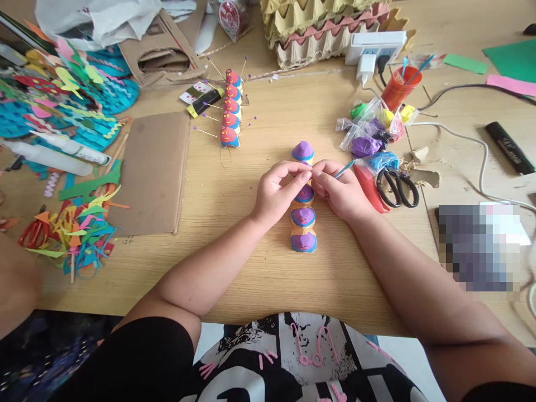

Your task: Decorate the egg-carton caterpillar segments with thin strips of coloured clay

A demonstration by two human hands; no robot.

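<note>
Above the purple-topped row (304,216) — left hand (281,190) and right hand (340,187), fingertips together, whatever they pinch too small to tell | blue tool (345,169) in right hand | scissors (397,188) at right — red-topped row (231,110) beyond, to the left

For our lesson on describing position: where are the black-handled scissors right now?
In the head view, the scissors lie right of the right hand, below the blue clay bag.

purple-and-blue egg-carton strip (303,216), red scissors (34,233)
</note>
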